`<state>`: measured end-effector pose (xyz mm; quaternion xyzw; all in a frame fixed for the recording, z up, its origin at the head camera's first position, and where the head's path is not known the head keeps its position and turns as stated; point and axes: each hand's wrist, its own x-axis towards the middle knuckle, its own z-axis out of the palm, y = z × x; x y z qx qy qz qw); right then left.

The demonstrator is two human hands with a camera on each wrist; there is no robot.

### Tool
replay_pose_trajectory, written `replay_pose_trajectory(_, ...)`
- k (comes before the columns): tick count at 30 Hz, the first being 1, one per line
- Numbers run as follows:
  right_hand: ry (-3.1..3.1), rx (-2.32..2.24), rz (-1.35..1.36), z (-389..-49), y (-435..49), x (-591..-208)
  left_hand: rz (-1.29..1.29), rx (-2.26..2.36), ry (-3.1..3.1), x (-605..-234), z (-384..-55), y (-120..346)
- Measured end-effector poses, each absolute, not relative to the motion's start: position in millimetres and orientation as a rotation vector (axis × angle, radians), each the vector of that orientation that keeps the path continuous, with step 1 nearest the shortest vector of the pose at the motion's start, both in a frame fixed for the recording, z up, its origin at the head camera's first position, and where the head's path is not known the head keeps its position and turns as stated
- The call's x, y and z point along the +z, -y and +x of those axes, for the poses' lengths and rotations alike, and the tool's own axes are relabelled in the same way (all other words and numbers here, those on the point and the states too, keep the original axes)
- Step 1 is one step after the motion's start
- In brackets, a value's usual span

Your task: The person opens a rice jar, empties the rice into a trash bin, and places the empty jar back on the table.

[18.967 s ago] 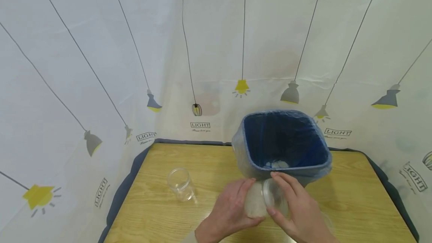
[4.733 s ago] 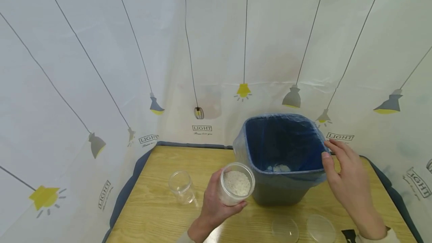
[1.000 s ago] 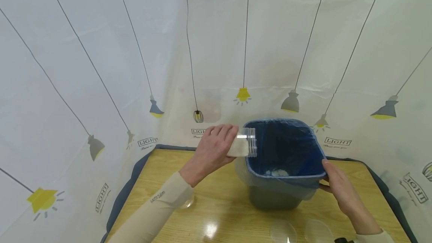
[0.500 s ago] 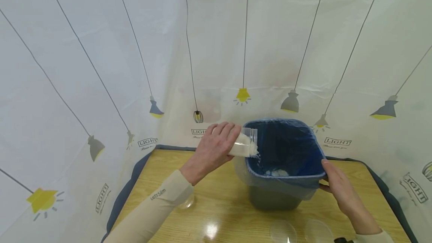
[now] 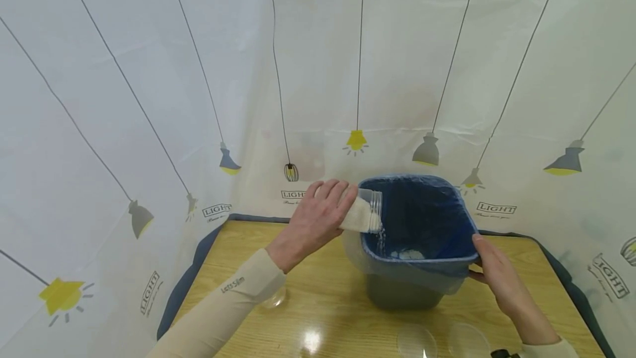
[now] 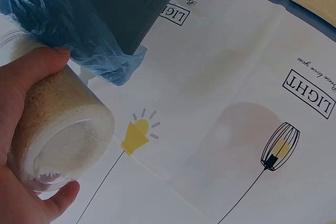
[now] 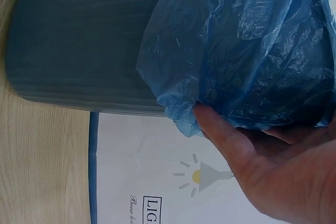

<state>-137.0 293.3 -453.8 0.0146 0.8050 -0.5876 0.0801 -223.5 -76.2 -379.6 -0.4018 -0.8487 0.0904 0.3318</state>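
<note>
My left hand [image 5: 315, 217] grips a clear jar [image 5: 359, 215] of rice, tipped nearly on its side with its mouth over the left rim of a trash bin [image 5: 407, 294]. Rice grains [image 5: 381, 241] fall from the mouth into the bin. A blue bag [image 7: 252, 40] lines the bin and folds over its rim; a small white heap [image 5: 411, 254] shows inside. In the left wrist view, the jar's base [image 6: 71, 148] faces the camera and rice fills much of it. At the bin's right corner, my right hand [image 5: 507, 283] holds the bagged rim, thumb on top and fingers beneath.
Two clear round lids [image 5: 416, 340] lie side by side on the wooden table [image 5: 338, 286] in front of the bin. A clear cup [image 5: 275, 298] is mostly hidden behind my left sleeve. Behind the table hangs a sheet [image 5: 318, 70] printed with lamps.
My left hand has tipped the jar further and shifted slightly right; rice that lay inside it a second ago now streams out. The right hand stays on the rim.
</note>
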Motion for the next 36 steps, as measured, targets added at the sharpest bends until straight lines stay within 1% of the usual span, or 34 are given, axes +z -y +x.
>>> replay_pose_trajectory(36,-2.414,-1.766,0.054,-134.8,-291.7,-454.4,-1.047,0.332,2.188,-375.2,-220.1,70.8)
